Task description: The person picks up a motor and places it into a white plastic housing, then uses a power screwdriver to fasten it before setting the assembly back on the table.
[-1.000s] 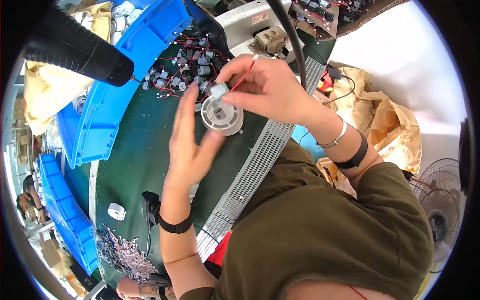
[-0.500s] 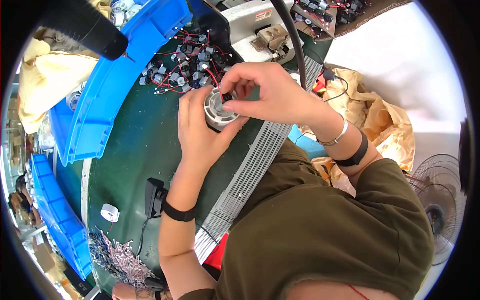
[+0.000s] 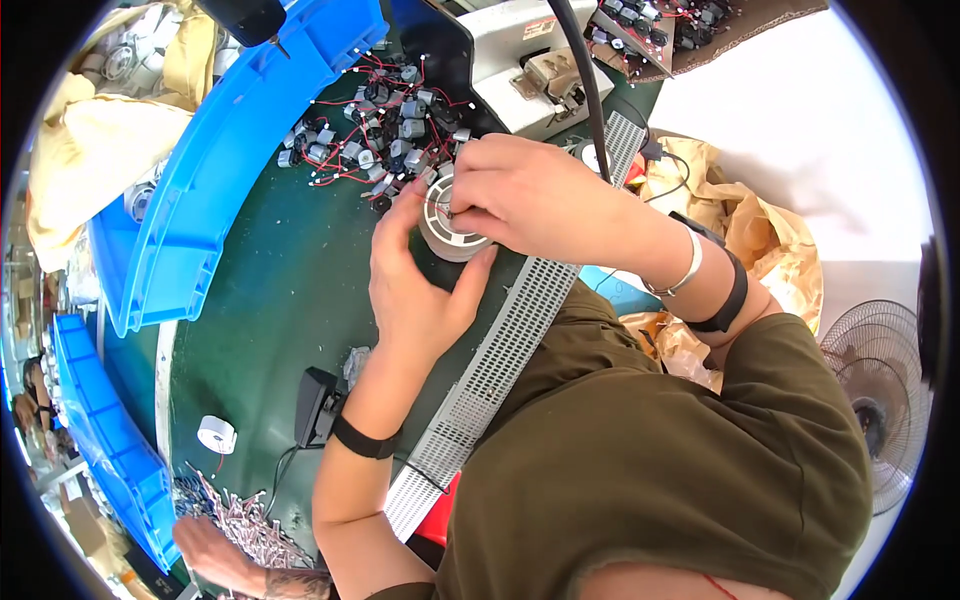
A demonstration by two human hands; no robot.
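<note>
My left hand (image 3: 425, 300) cups a round white plastic housing (image 3: 455, 246) from the left and below, thumb and fingers around its rim. Over the open top of the housing, my right hand (image 3: 520, 195) is closed, with its fingertips pressed inside. Whatever those fingertips hold is hidden by the hand; a bit of thin dark red wire shows beside them. Just beyond the housing lies a pile of small grey and black motors (image 3: 405, 130) with red wires and white plugs.
A blue bin (image 3: 190, 230) stands left of the pile; a power screwdriver (image 3: 245, 15) hangs above it. A white-grey machine (image 3: 545, 75) stands behind. On the green table (image 3: 270, 300) are a white round part (image 3: 217, 434), a black device (image 3: 318, 405) and wires (image 3: 255, 530) beneath another person's hand (image 3: 215, 555).
My right hand has moved down over the housing; the small black motor with red wires in its fingers is now hidden. Another person's hand has come onto the wire bundle.
</note>
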